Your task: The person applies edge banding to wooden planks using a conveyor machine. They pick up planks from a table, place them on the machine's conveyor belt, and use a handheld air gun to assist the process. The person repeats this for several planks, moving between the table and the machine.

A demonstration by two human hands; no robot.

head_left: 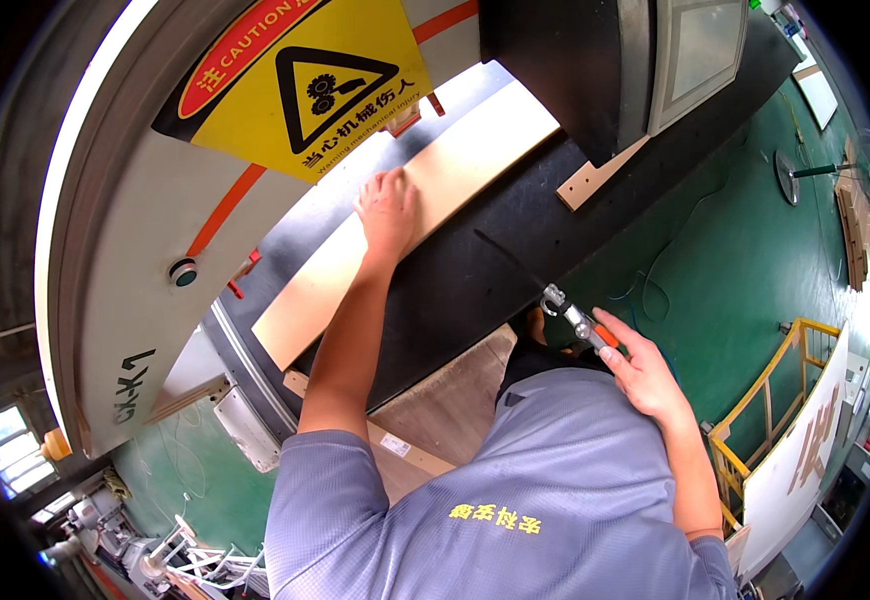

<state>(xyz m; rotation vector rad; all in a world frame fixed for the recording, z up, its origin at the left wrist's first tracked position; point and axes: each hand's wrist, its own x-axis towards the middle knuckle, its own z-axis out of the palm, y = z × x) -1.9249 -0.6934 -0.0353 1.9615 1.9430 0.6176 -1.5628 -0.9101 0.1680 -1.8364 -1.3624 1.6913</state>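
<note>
- Currently my left hand [387,205] lies flat, fingers spread, on the pale wood panel [410,215] lying on the black bench [475,270].
- My right hand [645,375] is clamped around an air blow gun [580,322] with an orange trigger, off the bench edge.

Woodworking factory floor, big machine [135,290], warning sign [305,90], green floor [755,270]

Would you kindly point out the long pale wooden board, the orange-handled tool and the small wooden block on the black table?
pale wooden board [475,155], head view, on its bare top face.
orange-handled tool [577,320], head view, on its metal shaft.
small wooden block [585,182], head view, on its top.
</note>
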